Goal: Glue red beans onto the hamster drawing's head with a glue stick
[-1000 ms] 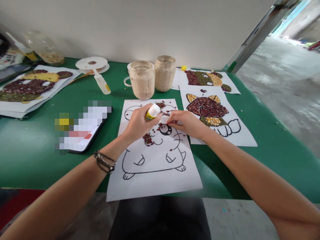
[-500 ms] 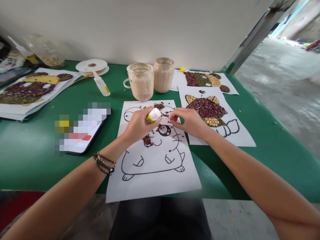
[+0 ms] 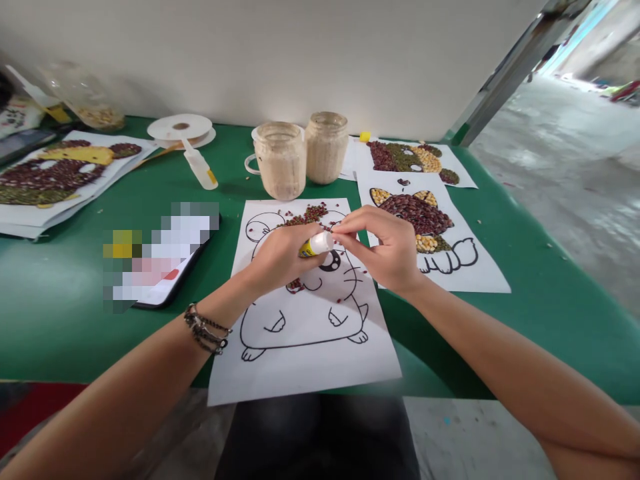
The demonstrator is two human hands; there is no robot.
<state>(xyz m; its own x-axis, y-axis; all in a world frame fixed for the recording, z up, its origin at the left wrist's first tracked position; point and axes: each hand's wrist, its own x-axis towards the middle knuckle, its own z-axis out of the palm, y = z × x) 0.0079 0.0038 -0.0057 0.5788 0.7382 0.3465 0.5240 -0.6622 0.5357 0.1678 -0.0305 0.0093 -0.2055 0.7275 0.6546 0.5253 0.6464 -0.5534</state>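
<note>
A white sheet with a black outline drawing of a hamster (image 3: 305, 320) lies at the green table's near edge, with dark red beans (image 3: 307, 215) stuck on its upper part. My left hand (image 3: 280, 257) is closed round a small yellow and white glue stick (image 3: 316, 245), held above the drawing's face. My right hand (image 3: 387, 250) pinches the white end of that glue stick with thumb and fingers. A beaded bracelet (image 3: 206, 328) circles my left wrist.
Two frosted glass jars (image 3: 280, 160) (image 3: 327, 147) stand behind the sheet. Finished bean pictures (image 3: 425, 220) (image 3: 50, 177) lie right and left. A phone (image 3: 160, 257), a glue bottle (image 3: 200, 168), a tape roll (image 3: 181, 127) and a bag of seeds (image 3: 85, 97) sit on the green table (image 3: 60, 293).
Both hands have lifted off the paper and come together. The glue stick has tilted over to point right, and my right hand has taken hold of its white end.
</note>
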